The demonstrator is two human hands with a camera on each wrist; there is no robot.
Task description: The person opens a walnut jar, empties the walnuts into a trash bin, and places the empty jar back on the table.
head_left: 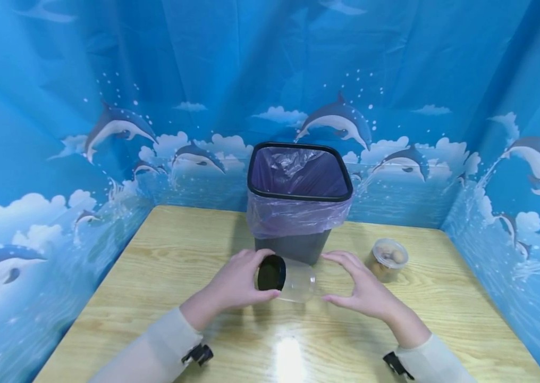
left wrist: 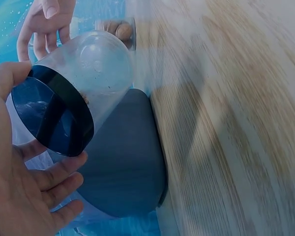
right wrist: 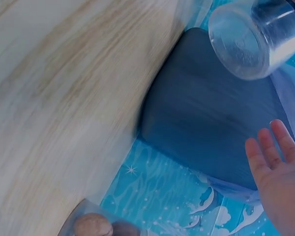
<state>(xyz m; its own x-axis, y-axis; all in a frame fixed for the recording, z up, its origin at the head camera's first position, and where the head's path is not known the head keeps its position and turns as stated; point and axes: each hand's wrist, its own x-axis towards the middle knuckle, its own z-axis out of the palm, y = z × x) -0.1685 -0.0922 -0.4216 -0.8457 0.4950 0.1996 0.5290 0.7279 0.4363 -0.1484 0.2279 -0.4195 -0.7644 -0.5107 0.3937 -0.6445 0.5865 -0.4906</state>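
A blue backdrop [head_left: 231, 64] printed with dolphins is hung across the top and both sides of the frame, presumably to screen off the surroundings. The table [head_left: 193, 234] is spread across the lower half. The bin [head_left: 294, 246] is stood upright on it at centre frame, mouth upward; its purple bag [head_left: 294, 215] is folded over the black rim [head_left: 303, 198], probably so that it does not slip inward.

The right hand [head_left: 361, 284], right of centre, is held off the jar's clear base without contact; thumb and fingers are parted and nothing is grasped. By the left hand [head_left: 238, 279], the jar [head_left: 298, 282] is held on its side, above the table and in front of the bin, at lower centre. Thumb and fingers are clamped across the black lid [head_left: 271, 273], by which the clear body is apparently left free.

A clear tub [head_left: 394, 266] of walnuts [head_left: 398, 256] is stood upright at right, apart from the bin. Small brown specks [left wrist: 85, 99] are noted at the jar's wall; their nature cannot be told.

No brand, label or legible writing was found.
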